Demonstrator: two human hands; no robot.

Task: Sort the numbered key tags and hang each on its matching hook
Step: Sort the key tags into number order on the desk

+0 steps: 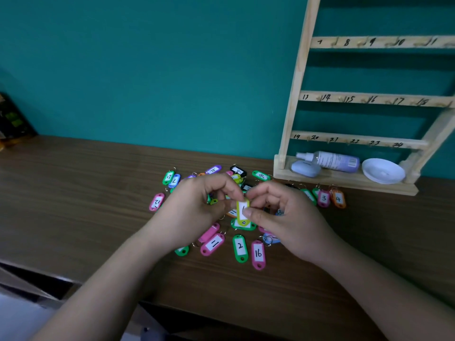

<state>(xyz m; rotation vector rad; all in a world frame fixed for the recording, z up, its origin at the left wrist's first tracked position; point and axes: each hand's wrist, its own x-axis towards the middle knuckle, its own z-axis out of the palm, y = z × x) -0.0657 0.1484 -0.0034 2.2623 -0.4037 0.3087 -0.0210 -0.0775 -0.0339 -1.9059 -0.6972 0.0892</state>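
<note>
Hands meet over a scatter of coloured key tags (216, 217) on the brown wooden table (86, 193) in the head view. Both pinch one yellow key tag (243, 214), held upright just above the pile: the left hand (194, 212) grips it near the top with fingertips, and the right hand (283, 217) presses its thumb on the white label, so the number is partly covered and cannot be read for certain. Just below lie a green tag marked 2 (240, 247), a pink tag marked 16 (258, 254) and a pink tag marked 11 (212, 244). To the right, near the rack's foot, a pink tag marked 3 (323, 198) sits just beside an orange tag marked 4 (338, 199). A wooden hook rack (293, 99) leans against the teal wall (147, 70), its rails numbered by hand, with no tags on the visible hooks. On its base shelf rest a spray bottle (332, 160), a pale blue case (305, 168) and a white dish (382, 170).
</note>
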